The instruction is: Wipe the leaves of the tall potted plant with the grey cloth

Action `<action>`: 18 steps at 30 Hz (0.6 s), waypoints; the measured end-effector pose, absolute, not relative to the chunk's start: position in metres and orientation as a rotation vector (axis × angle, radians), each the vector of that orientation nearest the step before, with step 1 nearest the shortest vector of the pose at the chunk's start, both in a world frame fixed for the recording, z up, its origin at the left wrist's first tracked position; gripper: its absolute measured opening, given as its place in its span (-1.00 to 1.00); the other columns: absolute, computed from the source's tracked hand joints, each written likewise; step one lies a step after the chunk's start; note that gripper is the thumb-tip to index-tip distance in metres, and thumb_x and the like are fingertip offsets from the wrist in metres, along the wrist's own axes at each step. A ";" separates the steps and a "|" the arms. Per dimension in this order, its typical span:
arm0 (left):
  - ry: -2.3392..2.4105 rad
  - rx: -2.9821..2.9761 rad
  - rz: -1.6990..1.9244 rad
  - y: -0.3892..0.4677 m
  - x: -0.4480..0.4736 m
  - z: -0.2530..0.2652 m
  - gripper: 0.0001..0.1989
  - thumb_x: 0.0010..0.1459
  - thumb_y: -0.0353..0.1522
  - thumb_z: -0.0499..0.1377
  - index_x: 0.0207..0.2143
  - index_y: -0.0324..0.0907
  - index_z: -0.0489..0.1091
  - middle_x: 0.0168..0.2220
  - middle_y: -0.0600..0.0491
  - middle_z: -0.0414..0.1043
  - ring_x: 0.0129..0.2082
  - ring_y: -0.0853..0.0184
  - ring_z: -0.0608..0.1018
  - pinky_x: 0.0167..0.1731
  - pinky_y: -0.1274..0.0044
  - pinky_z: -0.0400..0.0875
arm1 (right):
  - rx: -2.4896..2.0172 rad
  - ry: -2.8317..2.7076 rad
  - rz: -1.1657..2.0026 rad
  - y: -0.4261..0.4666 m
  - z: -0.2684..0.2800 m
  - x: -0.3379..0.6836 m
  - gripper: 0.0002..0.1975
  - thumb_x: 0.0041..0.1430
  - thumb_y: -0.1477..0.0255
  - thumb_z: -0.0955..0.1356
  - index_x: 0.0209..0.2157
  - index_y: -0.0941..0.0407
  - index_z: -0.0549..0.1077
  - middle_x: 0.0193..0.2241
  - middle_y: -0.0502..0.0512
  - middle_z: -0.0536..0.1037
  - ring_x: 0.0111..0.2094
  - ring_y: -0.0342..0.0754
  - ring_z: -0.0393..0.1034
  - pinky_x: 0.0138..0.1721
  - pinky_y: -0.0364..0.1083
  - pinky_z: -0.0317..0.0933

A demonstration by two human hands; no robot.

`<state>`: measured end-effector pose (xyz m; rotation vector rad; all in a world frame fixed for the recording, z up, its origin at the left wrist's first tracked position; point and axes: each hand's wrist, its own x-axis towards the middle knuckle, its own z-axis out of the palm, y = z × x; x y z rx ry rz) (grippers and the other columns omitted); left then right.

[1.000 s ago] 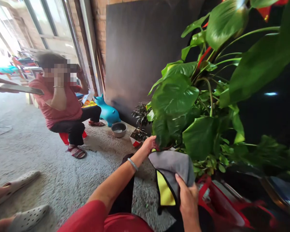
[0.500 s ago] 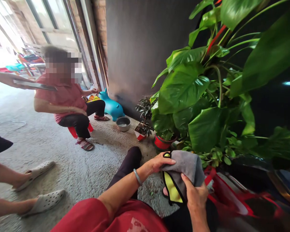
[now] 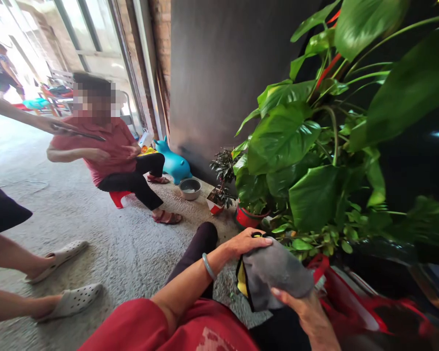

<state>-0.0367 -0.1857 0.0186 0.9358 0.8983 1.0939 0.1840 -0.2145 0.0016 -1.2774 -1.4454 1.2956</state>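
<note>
Over my lap I hold a grey cleaning cloth [image 3: 278, 275] with a yellow underside and black edging. My left hand [image 3: 247, 243] grips its upper left corner, thumb on the grey face. At the lower right, my right hand [image 3: 303, 312] has its thumb on top of the cloth, its other fingers hidden beneath. The cloth hangs loosely folded between the two hands, with a yellow strip showing at its left edge. Whether anything lies inside the folds cannot be seen.
A large potted plant [image 3: 281, 131] stands ahead to the right, beside a small potted plant [image 3: 216, 200] and a metal bowl [image 3: 190, 187]. A red bag [image 3: 351, 292] lies right. One person [image 3: 109, 146] sits on a red stool; another stands left, holding a flat object.
The cloth has turned so more grey and less yellow shows, and my right hand has moved slightly right and down. The seated person's hands have come up to the shirt front.
</note>
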 end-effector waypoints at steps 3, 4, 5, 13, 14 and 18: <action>0.931 0.907 1.124 -0.183 -0.038 0.017 -0.46 -0.18 0.07 0.47 -0.48 -0.21 0.47 -0.54 0.16 0.34 -0.50 0.42 0.33 -0.43 0.52 0.19 | -1.283 -1.259 1.350 -0.235 0.001 0.165 -0.16 -0.34 0.13 0.63 0.05 0.13 0.54 0.00 0.22 0.65 0.13 0.33 0.47 0.32 0.29 0.16; 0.956 0.878 1.144 -0.181 -0.037 0.015 -0.49 -0.16 0.04 0.47 -0.48 -0.20 0.48 -0.54 0.15 0.36 -0.48 0.40 0.35 -0.41 0.51 0.21 | -1.273 -1.208 1.344 -0.240 0.000 0.159 -0.17 -0.33 0.12 0.62 0.05 0.12 0.53 -0.01 0.21 0.65 0.14 0.33 0.46 0.33 0.29 0.16; 0.982 0.844 1.160 -0.179 -0.036 0.012 -0.52 -0.13 0.01 0.47 -0.48 -0.20 0.49 -0.53 0.13 0.38 -0.46 0.37 0.37 -0.39 0.50 0.24 | -1.273 -1.168 1.338 -0.244 -0.002 0.153 -0.17 -0.32 0.11 0.62 0.05 0.12 0.53 -0.01 0.21 0.65 0.14 0.33 0.47 0.32 0.28 0.18; 0.998 0.732 1.251 -0.157 -0.036 -0.020 -0.60 -0.04 -0.06 0.45 -0.39 -0.22 0.59 -0.47 0.03 0.53 -0.43 0.31 0.49 -0.38 0.52 0.32 | -1.465 -0.977 1.283 -0.223 -0.009 0.159 -0.21 -0.46 0.11 0.64 -0.05 -0.02 0.57 -0.09 0.15 0.68 0.08 0.41 0.52 0.14 0.27 0.42; 1.011 0.722 1.319 -0.152 -0.043 -0.021 -0.61 -0.03 -0.08 0.44 -0.33 -0.22 0.60 -0.42 0.01 0.56 -0.43 0.32 0.50 -0.41 0.54 0.31 | -1.481 -0.905 1.207 -0.214 0.005 0.164 -0.18 -0.48 0.13 0.65 -0.04 0.00 0.57 -0.04 0.17 0.66 0.12 0.42 0.49 0.16 0.30 0.40; 1.169 0.471 1.787 -0.118 -0.089 -0.012 -0.62 -0.03 -0.29 0.43 -0.11 -0.14 0.56 -0.14 -0.02 0.61 -0.28 0.33 0.56 -0.40 0.61 0.33 | -1.248 -0.708 0.839 -0.161 0.090 0.169 -0.22 -0.15 0.08 0.56 0.12 0.10 0.50 0.28 0.26 0.45 0.30 0.38 0.31 0.21 0.34 0.34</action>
